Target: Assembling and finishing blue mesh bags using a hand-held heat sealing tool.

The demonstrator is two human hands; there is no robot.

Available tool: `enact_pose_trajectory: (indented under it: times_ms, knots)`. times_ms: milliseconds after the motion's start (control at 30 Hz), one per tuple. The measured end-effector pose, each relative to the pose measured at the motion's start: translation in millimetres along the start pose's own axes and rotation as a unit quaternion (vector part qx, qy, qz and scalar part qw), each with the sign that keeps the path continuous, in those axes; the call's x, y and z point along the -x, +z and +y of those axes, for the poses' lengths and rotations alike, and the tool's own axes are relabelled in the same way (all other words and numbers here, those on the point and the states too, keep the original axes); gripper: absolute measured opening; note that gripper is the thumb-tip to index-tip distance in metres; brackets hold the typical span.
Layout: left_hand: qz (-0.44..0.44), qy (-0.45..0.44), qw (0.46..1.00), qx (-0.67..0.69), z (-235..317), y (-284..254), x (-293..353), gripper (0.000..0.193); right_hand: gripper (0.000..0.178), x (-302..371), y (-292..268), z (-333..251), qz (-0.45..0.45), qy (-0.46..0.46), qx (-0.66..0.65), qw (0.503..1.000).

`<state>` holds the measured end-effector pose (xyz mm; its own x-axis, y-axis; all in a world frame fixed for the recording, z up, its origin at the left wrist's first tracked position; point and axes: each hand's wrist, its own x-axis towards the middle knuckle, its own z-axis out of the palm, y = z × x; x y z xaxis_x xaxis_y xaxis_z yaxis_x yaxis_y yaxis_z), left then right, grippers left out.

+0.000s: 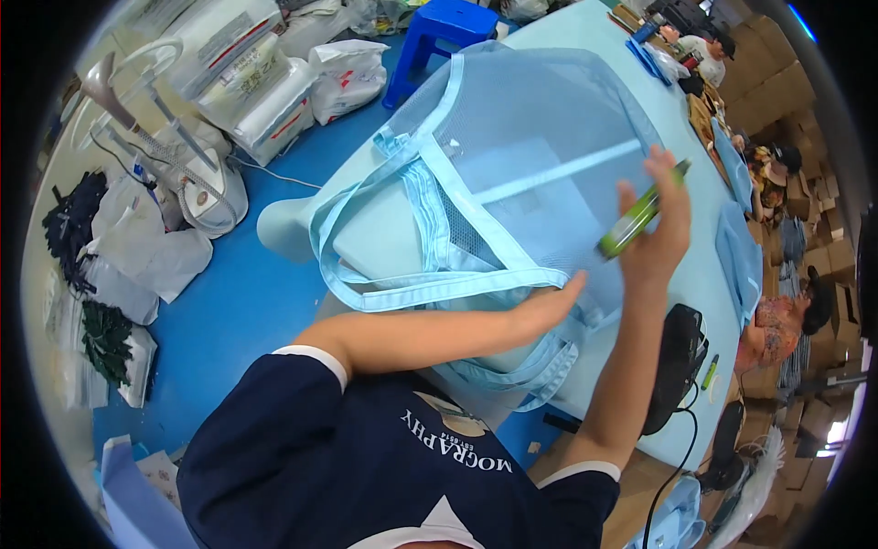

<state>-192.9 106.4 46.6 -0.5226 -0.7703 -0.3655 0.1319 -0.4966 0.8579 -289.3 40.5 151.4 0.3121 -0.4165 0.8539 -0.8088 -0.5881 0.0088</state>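
Note:
A light blue mesh bag (567, 119) with fabric trim and long straps is spread over the pale blue table, its loops hanging toward me. My left hand (551, 306) is closed at the bag's near trimmed edge, where the strap (439, 291) bends; most of its fingers are hidden. Raised above the right side of the mesh, my right hand (660, 229) grips a slim green tool (631, 222) with a dark tip. Motion blurs the tool, so its exact kind is unclear. More looped straps (540, 373) bunch below my left forearm.
A black bag-like object (675, 366) with a cable and another green tool (711, 371) lie along the table's right. A blue stool (439, 41) stands beyond the left edge. A garment steamer (210, 188) and white packages (261, 101) sit on the left. Several people work at far right.

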Motion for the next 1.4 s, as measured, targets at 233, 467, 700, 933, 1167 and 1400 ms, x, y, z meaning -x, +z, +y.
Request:
enact_pose_trajectory:
  times_ms: [233, 467, 700, 933, 1167, 1400]
  knots:
    - [-0.361, 0.105, 0.892, -0.25, -22.4, -4.9, 64.7, 0.032, 0.036, 115.2, -25.2, -9.9, -0.031, 0.208, 0.007, 0.978]
    - [-0.047, 0.475, 0.773, -0.418, 25.6, -114.2, 69.2, 0.026, 0.036, 174.1, -34.9, -55.9, -0.049, 0.25, -0.066, 0.965]
    - [0.103, 0.387, 0.658, -0.638, 10.4, -137.2, 102.9, 0.025, 0.029, 166.0, -23.7, -52.4, -0.169, 0.193, 0.042, 0.966]
    - [-0.019, 0.371, 0.704, -0.605, 16.3, -85.5, 81.3, 0.016, 0.027, 162.1, -37.1, 7.4, -0.182, 0.212, 0.109, 0.954]
    - [-0.245, 0.116, 0.672, -0.69, 19.0, -15.0, 17.2, 0.034, 0.031, 178.6, -46.3, 49.5, -0.128, 0.306, 0.15, 0.931]
    - [-0.116, 0.503, 0.635, -0.575, 26.7, -35.5, 7.0, 0.03, 0.025, 189.1, -85.1, -11.8, 0.074, 0.373, -0.203, 0.902]
